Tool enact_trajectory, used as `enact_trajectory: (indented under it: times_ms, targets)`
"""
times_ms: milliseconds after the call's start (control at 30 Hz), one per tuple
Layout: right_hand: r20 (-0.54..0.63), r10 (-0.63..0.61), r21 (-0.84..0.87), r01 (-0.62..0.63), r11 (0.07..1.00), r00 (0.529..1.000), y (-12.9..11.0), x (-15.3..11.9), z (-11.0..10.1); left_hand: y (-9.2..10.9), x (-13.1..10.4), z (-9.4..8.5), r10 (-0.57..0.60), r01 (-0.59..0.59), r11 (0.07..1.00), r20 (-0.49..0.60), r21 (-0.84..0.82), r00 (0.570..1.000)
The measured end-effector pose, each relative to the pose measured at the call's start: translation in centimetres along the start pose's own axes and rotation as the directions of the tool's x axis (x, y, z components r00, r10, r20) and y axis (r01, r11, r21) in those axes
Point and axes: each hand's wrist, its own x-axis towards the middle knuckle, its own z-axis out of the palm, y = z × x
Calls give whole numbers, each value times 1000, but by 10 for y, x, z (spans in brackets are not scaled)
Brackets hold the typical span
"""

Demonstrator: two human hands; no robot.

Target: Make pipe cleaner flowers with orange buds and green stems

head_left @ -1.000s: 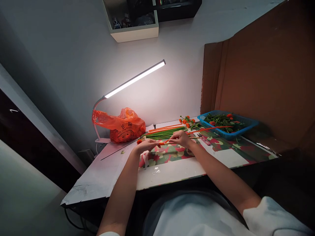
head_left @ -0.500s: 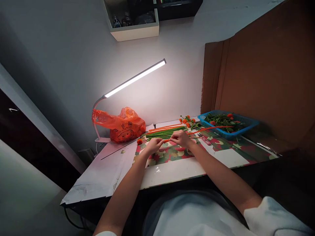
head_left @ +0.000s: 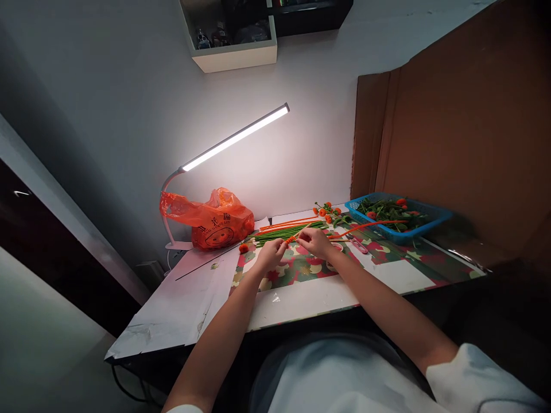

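Observation:
Over the patterned mat, my left hand (head_left: 272,253) pinches the left end of a short orange coiled piece (head_left: 291,239). Facing it, my right hand (head_left: 315,241) has its fingers closed at the piece's right end. A long orange strip (head_left: 370,225) runs from beside my right hand toward the blue basket. Just behind both hands lie green stems (head_left: 282,233) and more orange strips (head_left: 293,222). An orange flower (head_left: 244,248) rests left of my left hand. Pink-handled scissors (head_left: 359,245) lie to the right of my right hand.
At the back left, an orange plastic bag (head_left: 221,221) sits beside a lit lamp (head_left: 236,137). The blue basket (head_left: 402,236) of leaves and flowers stands at the right, near cardboard (head_left: 456,126). Orange flowers (head_left: 328,212) lie at the back.
Both hands have stayed close together and the orange piece between them has shifted slightly up, with its visible part shorter. A pale thin end now shows above my right hand's fingers.

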Motion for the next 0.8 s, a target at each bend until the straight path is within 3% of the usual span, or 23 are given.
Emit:
enact_trajectory:
  times_ms: [200, 367, 667, 800]
  targets:
    - [107, 131, 162, -147, 976, 986, 0, 1, 4, 7, -2, -1, 5, -16, 975, -50, -223, 999]
    - [222, 189, 357, -260, 897, 957, 6, 2, 9, 11, -4, -2, -7, 12, 936, 14, -353, 1000]
    - [211, 289, 568, -358, 741, 934, 1, 5, 12, 14, -6, -1, 10, 30, 911, 94, -411, 996]
    - [195, 229, 614, -301, 730, 954, -6, 5, 6, 18, -7, -2, 28, 25, 893, 112, -449, 993]
